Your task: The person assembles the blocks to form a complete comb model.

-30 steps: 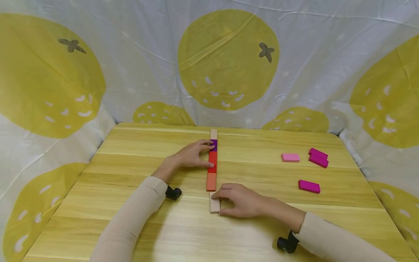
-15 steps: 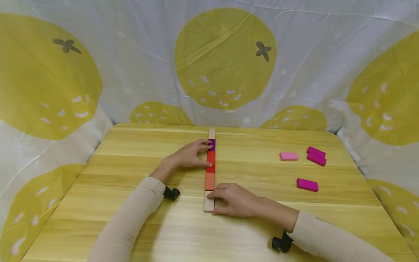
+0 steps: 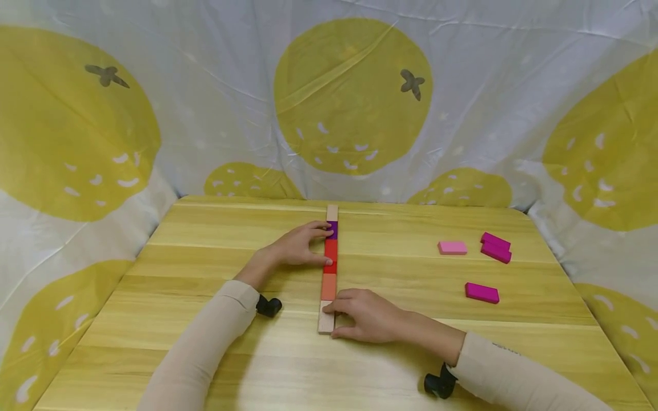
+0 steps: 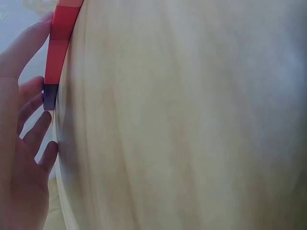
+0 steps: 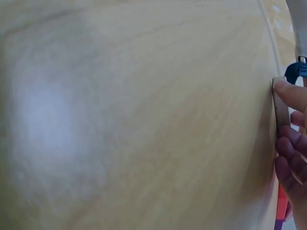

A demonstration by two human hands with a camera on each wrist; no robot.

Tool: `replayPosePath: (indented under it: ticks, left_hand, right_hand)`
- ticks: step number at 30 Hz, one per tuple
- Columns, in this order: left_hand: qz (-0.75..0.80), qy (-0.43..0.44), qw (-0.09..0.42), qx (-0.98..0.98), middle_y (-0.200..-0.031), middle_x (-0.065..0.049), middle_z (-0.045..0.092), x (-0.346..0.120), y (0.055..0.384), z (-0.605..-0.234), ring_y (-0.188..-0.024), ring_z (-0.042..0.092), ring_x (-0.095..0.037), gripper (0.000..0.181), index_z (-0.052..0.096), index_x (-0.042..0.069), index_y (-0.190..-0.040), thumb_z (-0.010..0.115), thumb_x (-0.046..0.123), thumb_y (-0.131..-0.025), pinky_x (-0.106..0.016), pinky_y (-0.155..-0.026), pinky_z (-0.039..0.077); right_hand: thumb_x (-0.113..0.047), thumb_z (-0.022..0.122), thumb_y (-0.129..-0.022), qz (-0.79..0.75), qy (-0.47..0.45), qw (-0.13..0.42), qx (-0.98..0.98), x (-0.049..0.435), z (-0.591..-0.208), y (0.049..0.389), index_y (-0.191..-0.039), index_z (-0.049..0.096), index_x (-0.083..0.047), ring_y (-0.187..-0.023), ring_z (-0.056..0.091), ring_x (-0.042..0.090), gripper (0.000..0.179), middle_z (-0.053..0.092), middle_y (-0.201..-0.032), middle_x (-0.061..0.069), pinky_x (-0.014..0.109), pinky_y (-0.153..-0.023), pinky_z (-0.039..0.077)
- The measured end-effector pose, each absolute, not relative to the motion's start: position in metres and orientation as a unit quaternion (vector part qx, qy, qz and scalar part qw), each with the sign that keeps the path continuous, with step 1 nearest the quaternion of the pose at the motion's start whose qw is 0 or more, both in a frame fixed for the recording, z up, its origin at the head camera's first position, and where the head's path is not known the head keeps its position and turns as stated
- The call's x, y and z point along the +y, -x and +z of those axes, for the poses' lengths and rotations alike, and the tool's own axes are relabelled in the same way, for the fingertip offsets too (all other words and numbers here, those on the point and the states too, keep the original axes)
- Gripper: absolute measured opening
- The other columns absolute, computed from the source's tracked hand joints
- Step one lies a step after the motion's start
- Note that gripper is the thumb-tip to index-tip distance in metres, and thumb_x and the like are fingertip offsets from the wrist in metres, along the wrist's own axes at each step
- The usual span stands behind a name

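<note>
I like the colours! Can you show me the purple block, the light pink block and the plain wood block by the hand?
purple block [image 3: 332,230], head view, top face.
light pink block [image 3: 452,247], head view, middle of top.
plain wood block [image 3: 325,324], head view, near end.

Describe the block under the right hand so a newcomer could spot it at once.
On the wooden table, a line of blocks runs down the middle. The plain wood block sits at its near end, held by the right hand. Its neighbour is orange; the loose blocks to the right are pink.
</note>
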State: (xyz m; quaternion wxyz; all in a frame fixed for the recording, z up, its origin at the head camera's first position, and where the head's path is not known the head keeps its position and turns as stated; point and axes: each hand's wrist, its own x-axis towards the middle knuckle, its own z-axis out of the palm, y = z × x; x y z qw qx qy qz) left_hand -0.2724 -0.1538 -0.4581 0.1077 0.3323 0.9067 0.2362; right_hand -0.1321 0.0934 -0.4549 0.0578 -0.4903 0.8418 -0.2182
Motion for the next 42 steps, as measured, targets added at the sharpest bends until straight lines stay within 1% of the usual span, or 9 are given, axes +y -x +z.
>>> replayPosePath:
  ticks: [4,9,15,19,23,26,29,38,42]
  left_hand:
    - [0.235,-0.332,0.108,0.907,-0.163,-0.002,0.036,-0.154,0.273,-0.459,-0.149,0.034,-0.026,0.085,0.052,0.012,-0.154,0.078,0.058,-0.086,-0.044,-0.119,0.031]
    - [0.236,-0.334,0.107,0.906,-0.163,-0.003,0.036,-0.154,0.273,-0.459,-0.148,0.034,-0.026,0.085,0.052,0.011,-0.153,0.078,0.057,-0.087,-0.045,-0.119,0.031]
    - [0.228,-0.344,0.102,0.905,-0.162,-0.004,0.038,-0.152,0.274,-0.457,-0.148,0.035,-0.025,0.085,0.052,0.011,-0.153,0.077,0.058,-0.087,-0.042,-0.120,0.030]
    - [0.237,-0.347,0.096,0.902,-0.160,-0.005,0.040,-0.151,0.275,-0.455,-0.146,0.037,-0.026,0.084,0.053,0.011,-0.151,0.078,0.057,-0.085,-0.043,-0.120,0.030]
    - [0.241,-0.349,0.096,0.900,-0.160,-0.007,0.040,-0.152,0.274,-0.454,-0.147,0.036,-0.027,0.086,0.052,0.009,-0.151,0.079,0.057,-0.085,-0.043,-0.120,0.029]
    - [0.240,-0.351,0.095,0.900,-0.160,-0.009,0.040,-0.152,0.273,-0.454,-0.147,0.035,-0.029,0.088,0.051,0.008,-0.151,0.080,0.057,-0.085,-0.044,-0.121,0.028]
    - [0.236,-0.351,0.092,0.901,-0.159,-0.009,0.040,-0.152,0.273,-0.454,-0.148,0.035,-0.029,0.088,0.051,0.008,-0.151,0.080,0.056,-0.084,-0.045,-0.121,0.027]
    - [0.233,-0.347,0.097,0.904,-0.160,-0.009,0.040,-0.152,0.274,-0.455,-0.148,0.035,-0.029,0.086,0.052,0.009,-0.151,0.081,0.055,-0.084,-0.045,-0.121,0.027]
    - [0.232,-0.342,0.100,0.905,-0.161,-0.008,0.038,-0.151,0.273,-0.455,-0.148,0.033,-0.028,0.086,0.051,0.010,-0.152,0.080,0.054,-0.084,-0.044,-0.121,0.026]
  right_hand:
    - [-0.040,0.076,-0.095,-0.200,0.496,0.053,0.843,0.094,-0.454,0.133,-0.128,0.073,-0.015,-0.111,0.061,0.008,0.041,0.068,-0.121,-0.003,0.027,-0.100,0.049]
    - [-0.042,0.077,-0.094,-0.196,0.497,0.057,0.844,0.094,-0.452,0.136,-0.127,0.073,-0.015,-0.108,0.061,0.007,0.043,0.068,-0.120,-0.004,0.027,-0.099,0.050]
    - [-0.044,0.079,-0.093,-0.199,0.492,0.063,0.846,0.094,-0.452,0.137,-0.127,0.074,-0.016,-0.108,0.061,0.007,0.044,0.067,-0.120,-0.004,0.027,-0.099,0.049]
    - [-0.043,0.078,-0.094,-0.202,0.491,0.066,0.845,0.095,-0.452,0.137,-0.128,0.072,-0.017,-0.110,0.060,0.007,0.043,0.067,-0.122,-0.005,0.027,-0.099,0.049]
    - [-0.038,0.077,-0.096,-0.214,0.498,0.085,0.836,0.099,-0.449,0.139,-0.133,0.070,-0.017,-0.110,0.060,0.006,0.044,0.066,-0.121,-0.005,0.026,-0.099,0.049]
    - [-0.036,0.075,-0.097,-0.223,0.506,0.102,0.827,0.107,-0.445,0.143,-0.137,0.067,-0.015,-0.107,0.060,0.005,0.045,0.067,-0.120,-0.005,0.025,-0.097,0.049]
    - [-0.034,0.074,-0.098,-0.235,0.503,0.110,0.825,0.117,-0.439,0.148,-0.137,0.067,-0.013,-0.104,0.061,0.007,0.044,0.068,-0.117,-0.004,0.027,-0.095,0.050]
    - [-0.028,0.076,-0.098,-0.253,0.462,0.105,0.844,0.156,-0.419,0.159,-0.135,0.068,-0.007,-0.102,0.066,0.015,0.043,0.070,-0.117,0.002,0.034,-0.089,0.055]
    - [-0.026,0.075,-0.098,-0.252,0.447,0.089,0.854,0.172,-0.415,0.162,-0.133,0.068,-0.006,-0.101,0.067,0.019,0.041,0.070,-0.113,0.003,0.037,-0.086,0.056]
